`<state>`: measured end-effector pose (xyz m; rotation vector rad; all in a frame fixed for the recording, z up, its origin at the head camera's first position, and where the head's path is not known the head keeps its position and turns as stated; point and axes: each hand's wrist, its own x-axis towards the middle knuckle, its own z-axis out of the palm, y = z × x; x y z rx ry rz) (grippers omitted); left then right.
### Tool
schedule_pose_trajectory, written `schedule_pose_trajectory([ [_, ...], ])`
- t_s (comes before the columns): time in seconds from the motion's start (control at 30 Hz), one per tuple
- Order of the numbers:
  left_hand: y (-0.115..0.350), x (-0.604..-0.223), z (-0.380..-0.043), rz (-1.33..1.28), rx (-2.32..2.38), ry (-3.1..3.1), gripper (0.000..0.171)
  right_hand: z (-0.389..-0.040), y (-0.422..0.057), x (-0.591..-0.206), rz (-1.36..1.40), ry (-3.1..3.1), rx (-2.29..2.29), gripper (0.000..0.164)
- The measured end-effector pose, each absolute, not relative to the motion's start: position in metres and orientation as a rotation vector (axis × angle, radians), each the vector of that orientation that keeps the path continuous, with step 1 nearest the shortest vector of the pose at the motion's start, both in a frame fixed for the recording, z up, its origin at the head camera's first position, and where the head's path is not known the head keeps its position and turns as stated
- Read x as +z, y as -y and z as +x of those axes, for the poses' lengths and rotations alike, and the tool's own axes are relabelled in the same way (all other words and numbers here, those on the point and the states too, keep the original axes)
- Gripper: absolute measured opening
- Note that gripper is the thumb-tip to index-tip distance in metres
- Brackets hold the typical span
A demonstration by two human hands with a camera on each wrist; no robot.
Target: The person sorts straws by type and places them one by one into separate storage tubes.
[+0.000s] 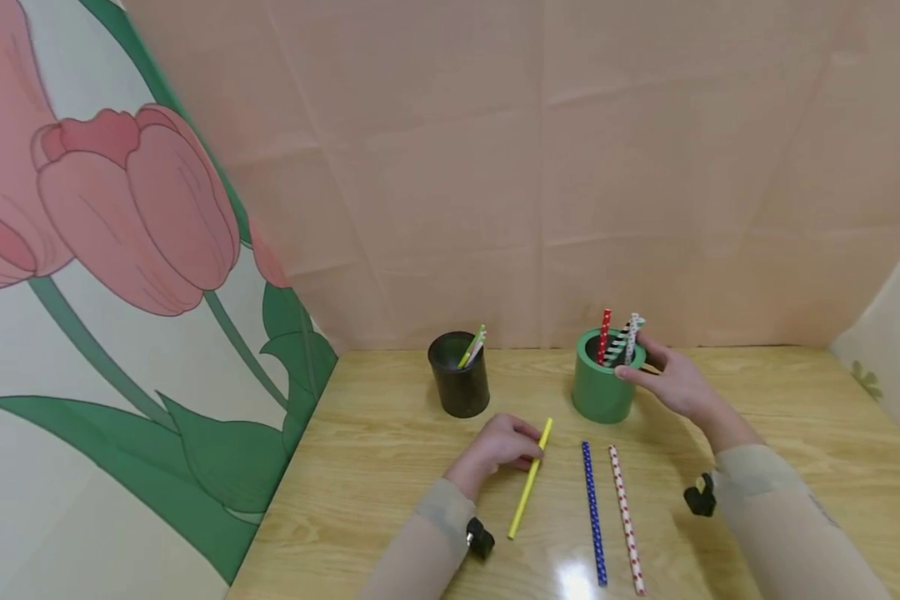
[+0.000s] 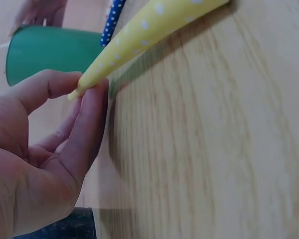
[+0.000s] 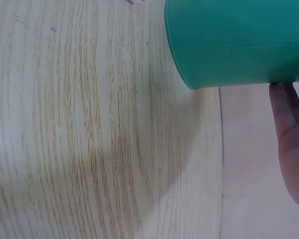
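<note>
My left hand (image 1: 504, 442) pinches a yellow paper straw (image 1: 528, 483) between thumb and fingertips near its far end. White dots show on that straw (image 2: 139, 30) in the left wrist view, where it slants over the wood. On the right, my right hand (image 1: 671, 379) grips the upper side of a green cup (image 1: 602, 396), thumb in front and fingers behind; its fingers (image 3: 284, 107) touch the wall. Out of the cup stick a red straw with white dots (image 1: 603, 333), a black-and-white striped straw (image 1: 617, 346) and a pale speckled straw (image 1: 633, 333).
Left of the green cup stands a black cup (image 1: 459, 387) with green and white straws (image 1: 474, 346). A blue dotted straw (image 1: 594, 512) and a white straw with red dots (image 1: 627, 517) lie side by side on the wooden table (image 1: 360, 500). A pink cloth (image 1: 450, 183) hangs behind.
</note>
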<state>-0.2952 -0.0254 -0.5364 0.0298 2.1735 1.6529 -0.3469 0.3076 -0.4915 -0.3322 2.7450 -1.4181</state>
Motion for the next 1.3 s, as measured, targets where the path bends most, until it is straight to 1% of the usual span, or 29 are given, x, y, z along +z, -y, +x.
schedule_pose_trajectory([
  [0.4, 0.032, -0.531, -0.301, 0.136, 1.755, -2.023, 0.024, -0.343, -0.308, -0.491, -0.318, -2.743, -1.417, 0.106],
  [0.87, 0.026, -0.524, -0.304, 0.132, 1.894, -2.007, 0.026, -0.34, -0.308, -0.488, -0.301, -2.741, -1.402, 0.107],
  [1.3, 0.021, -0.505, -0.304, 0.211, 2.094, -1.964, 0.026, -0.34, -0.309, -0.489, -0.296, -2.742, -1.401, 0.109],
])
